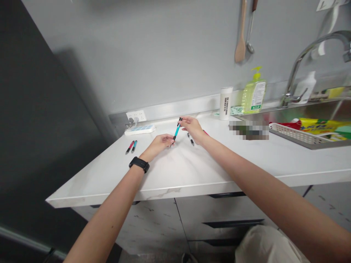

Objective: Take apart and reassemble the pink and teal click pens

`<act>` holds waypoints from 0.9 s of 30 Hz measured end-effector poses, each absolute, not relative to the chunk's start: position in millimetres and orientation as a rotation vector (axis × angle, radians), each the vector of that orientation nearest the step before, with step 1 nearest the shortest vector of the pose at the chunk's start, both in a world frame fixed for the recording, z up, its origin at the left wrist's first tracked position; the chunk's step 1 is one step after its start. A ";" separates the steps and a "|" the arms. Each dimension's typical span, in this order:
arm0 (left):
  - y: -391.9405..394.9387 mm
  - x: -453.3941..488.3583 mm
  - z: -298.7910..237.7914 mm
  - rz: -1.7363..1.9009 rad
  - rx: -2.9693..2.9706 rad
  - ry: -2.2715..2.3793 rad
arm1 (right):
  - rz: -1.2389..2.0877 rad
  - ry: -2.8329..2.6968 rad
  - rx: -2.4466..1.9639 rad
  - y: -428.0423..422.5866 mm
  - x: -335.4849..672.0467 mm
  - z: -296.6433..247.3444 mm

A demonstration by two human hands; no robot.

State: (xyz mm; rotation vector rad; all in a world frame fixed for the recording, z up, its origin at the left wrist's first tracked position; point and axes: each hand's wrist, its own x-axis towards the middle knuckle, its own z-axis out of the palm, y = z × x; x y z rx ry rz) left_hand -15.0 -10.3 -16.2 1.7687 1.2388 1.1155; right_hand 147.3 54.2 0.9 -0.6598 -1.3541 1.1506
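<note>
A light-blue pen (177, 130) with black ends is held at a slant above the white counter, between both hands. My left hand (161, 143), below a black wristband, pinches its lower black grip. At the upper end, the fingers of my right hand (192, 127) close on the black top. Beneath my right hand lies a dark pen with a pale barrel (191, 139), and a bit of something red (206, 133) shows behind that wrist. Left of my left hand, a red pen (129, 147) and a blue pen (134, 146) lie side by side.
A power strip (140, 129) rests by the wall socket (136, 116). Along the back stand a white cup (226, 103) and a yellow-green soap bottle (254, 91). At right are the sink with a faucet (297, 62), a perforated tray (298, 136) and a blurred-out item (249, 130).
</note>
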 end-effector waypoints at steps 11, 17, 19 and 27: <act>-5.9 -19.3 -19.8 1.163 1.680 1.238 | 1.124 -1.320 -0.684 48.9 147.3 2.8; -6.4 -17.6 -19.4 1.163 1.706 1.239 | 1.299 -1.321 -0.550 46.2 150.2 5.3; -6.5 -16.7 -19.6 1.150 1.705 1.242 | 1.260 -1.366 -0.579 47.7 150.2 3.7; -4.9 -14.2 -19.8 1.117 1.710 1.200 | 1.324 -1.416 -0.504 49.0 152.7 -0.4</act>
